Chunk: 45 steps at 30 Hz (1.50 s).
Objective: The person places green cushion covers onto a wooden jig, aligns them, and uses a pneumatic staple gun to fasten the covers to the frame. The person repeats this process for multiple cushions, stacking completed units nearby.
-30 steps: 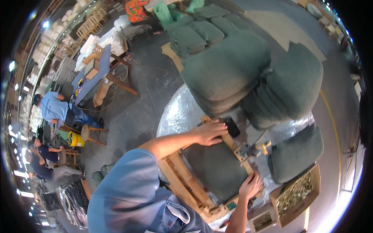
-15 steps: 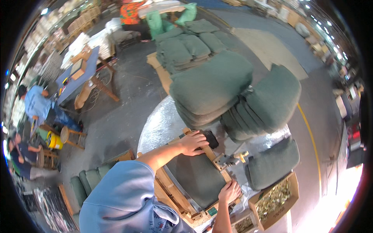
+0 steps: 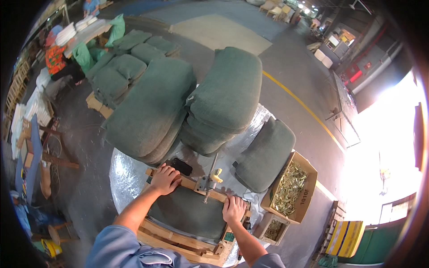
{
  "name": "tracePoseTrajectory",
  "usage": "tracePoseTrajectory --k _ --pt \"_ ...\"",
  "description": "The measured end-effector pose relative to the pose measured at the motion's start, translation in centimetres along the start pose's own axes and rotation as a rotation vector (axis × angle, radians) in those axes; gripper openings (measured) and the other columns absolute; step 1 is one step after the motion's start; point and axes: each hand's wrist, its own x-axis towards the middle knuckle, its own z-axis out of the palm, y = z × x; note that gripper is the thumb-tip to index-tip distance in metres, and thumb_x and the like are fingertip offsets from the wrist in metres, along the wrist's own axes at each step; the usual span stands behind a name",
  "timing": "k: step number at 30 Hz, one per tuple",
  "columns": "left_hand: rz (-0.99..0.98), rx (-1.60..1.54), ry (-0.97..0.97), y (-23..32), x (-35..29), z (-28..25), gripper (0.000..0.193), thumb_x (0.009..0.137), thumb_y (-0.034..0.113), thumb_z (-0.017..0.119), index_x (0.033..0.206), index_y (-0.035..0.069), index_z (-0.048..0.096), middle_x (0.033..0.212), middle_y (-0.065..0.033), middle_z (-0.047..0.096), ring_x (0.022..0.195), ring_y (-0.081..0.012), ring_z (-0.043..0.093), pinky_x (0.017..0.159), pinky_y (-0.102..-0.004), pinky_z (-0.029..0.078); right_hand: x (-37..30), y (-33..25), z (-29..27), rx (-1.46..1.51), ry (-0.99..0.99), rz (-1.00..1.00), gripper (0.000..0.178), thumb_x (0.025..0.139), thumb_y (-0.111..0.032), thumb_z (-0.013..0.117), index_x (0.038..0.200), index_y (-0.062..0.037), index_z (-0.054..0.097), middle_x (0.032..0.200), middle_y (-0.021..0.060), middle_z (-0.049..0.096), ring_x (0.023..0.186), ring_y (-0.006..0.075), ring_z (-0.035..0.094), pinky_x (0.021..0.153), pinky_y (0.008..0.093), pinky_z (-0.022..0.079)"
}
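Dark-green padding (image 3: 187,212) lies inside the wooden frame (image 3: 178,240), I see; forearms (image 3: 138,213) reach forward, left hand (image 3: 165,179) clasping the frame's far bar (image 3: 217,195) near its left end, right hand (image 3: 234,209) clasping it near the right end.

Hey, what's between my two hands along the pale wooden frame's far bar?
In the head view, a grey metal fitting with a yellow piece sits on the pale wooden bar between your left hand and right hand.
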Motion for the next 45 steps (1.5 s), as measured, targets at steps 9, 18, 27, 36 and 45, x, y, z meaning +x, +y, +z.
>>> tracePoseTrajectory --k 9,18,27,36,45 --pt "0.055 -0.012 0.086 -0.8 1.3 0.0 0.033 0.102 0.037 0.064 0.124 0.013 0.062 0.120 -0.0111 0.061 0.127 -0.0342 0.056 0.124 -0.0559 0.033 0.0 -0.2 1.2 0.011 0.070 0.100 0.023 0.101 -0.023 0.064 0.120 -0.0114 0.070 0.115 0.0140 0.072 0.114 0.0363 0.066 0.103 0.0508 0.049" --pt "0.098 -0.067 0.173 -1.1 0.5 0.8 0.033 0.100 0.037 0.066 0.123 0.013 0.062 0.114 -0.0096 0.063 0.123 -0.0325 0.058 0.123 -0.0544 0.034 -1.7 -7.4 -1.6 0.723 0.184 0.554 0.034 0.108 -0.024 0.065 0.135 -0.0033 0.065 0.132 0.0201 0.070 0.124 0.0350 0.067 0.106 0.0409 0.051" --pt "0.068 -0.081 0.158 -1.6 0.4 1.4 0.035 0.100 0.037 0.065 0.123 0.012 0.065 0.119 -0.0098 0.065 0.128 -0.0312 0.058 0.125 -0.0533 0.034 -19.4 -23.4 -2.8 0.083 -0.076 0.309 0.052 0.095 -0.023 0.075 0.143 -0.0121 0.059 0.149 0.0172 0.059 0.146 0.0443 0.048 0.120 0.0545 0.039" --pt "0.563 -0.327 0.147 1.2 -8.8 -0.6 0.032 0.095 0.025 0.071 0.123 0.009 0.067 0.130 -0.0100 0.064 0.133 -0.0294 0.056 0.115 -0.0563 0.040 -35.6 -33.9 -0.4 0.220 0.136 0.759 0.078 0.096 -0.026 0.080 0.159 -0.0014 0.042 0.157 0.0293 0.045 0.149 0.0470 0.042 0.121 0.0520 0.038" --pt "0.673 -0.077 -0.347 9.2 -25.3 -3.7 0.066 0.083 0.055 0.081 0.125 0.005 0.069 0.122 -0.0121 0.071 0.120 -0.0281 0.062 0.101 -0.0458 0.047 -38.5 -29.2 6.6 0.795 0.381 1.243 0.059 0.099 -0.034 0.078 0.143 -0.0014 0.057 0.119 0.0193 0.073 0.103 0.0269 0.073 0.092 0.0392 0.058"
